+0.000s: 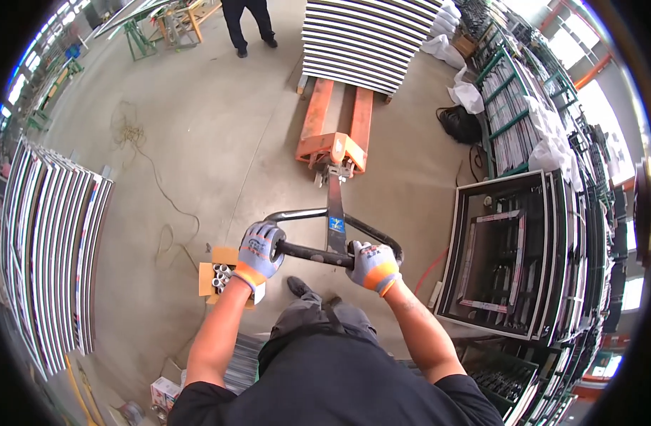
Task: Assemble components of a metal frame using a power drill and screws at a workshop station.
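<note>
An orange pallet jack stands on the concrete floor straight ahead of the person, its two forks running under the near edge of a tall stack of white-edged panels. Wooden blocks show at the stack's near left and near right corners, outside the forks.

Both gloved hands are closed around the black crossbar of the handle: the left hand wraps its left end, the right hand its right end, fingers curled with no gap showing.

The jack looks stiff and heavy, and the load probably makes it slow to start and stop; the panels may shift or scuff if jerked. The crossbar ends seem the best hold, giving even leverage, and the knit gloves should help on the smooth bar.

A blue label with a yellowish mark sits on the handle shaft, too small to make out. Dark lettering crosses the backs of the gloves, also unclear.
</note>
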{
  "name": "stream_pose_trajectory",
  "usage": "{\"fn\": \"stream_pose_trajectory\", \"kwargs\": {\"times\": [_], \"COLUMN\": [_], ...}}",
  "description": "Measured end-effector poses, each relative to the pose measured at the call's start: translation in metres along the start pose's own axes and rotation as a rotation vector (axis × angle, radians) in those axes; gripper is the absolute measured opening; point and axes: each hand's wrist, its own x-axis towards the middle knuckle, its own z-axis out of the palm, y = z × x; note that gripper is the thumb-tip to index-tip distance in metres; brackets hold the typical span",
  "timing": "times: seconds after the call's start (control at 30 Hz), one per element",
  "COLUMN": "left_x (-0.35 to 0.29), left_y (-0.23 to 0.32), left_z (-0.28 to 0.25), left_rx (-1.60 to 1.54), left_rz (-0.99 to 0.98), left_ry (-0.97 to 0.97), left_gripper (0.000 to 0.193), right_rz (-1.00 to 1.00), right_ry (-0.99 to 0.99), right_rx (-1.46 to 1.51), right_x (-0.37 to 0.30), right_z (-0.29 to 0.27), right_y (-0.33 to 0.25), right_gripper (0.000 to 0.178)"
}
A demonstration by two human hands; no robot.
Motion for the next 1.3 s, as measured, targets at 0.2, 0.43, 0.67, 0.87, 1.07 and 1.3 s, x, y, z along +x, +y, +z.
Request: {"fn": "stream_pose_trajectory", "kwargs": {"times": [0.2,0.43,0.67,0.87,1.07,1.3], "left_x": [-0.044,-0.077,-0.088,-0.092,-0.090,-0.071], "left_y": [0.036,0.093,0.140,0.172,0.177,0.151], "left_z": [-0.004,-0.005,-0.012,-0.031,-0.040,-0.047], "left_rx": [0.016,-0.059,-0.117,-0.113,-0.158,-0.156], "left_rz": [0.054,0.135,0.145,0.108,0.112,0.168], "left_ry": [-0.075,-0.184,-0.056,-0.085,0.020,-0.064], "left_gripper": [0.039,0.034,0.031,0.033,0.027,0.037], "right_rz": [-0.006,-0.053,0.030,0.031,0.049,0.153], "right_ry": [-0.055,0.245,0.574,0.663,0.742,0.808], "right_rx": [0.028,0.132,0.163,0.188,0.193,0.182], "right_x": [-0.065,-0.137,-0.182,-0.201,-0.199,-0.190], "right_z": [0.006,0.012,-0.011,-0.022,-0.034,-0.051], "right_y": [-0.010,0.017,0.050,0.053,0.053,0.037], "right_gripper": [0.033,0.056,0.061,0.056,0.051,0.038]}}
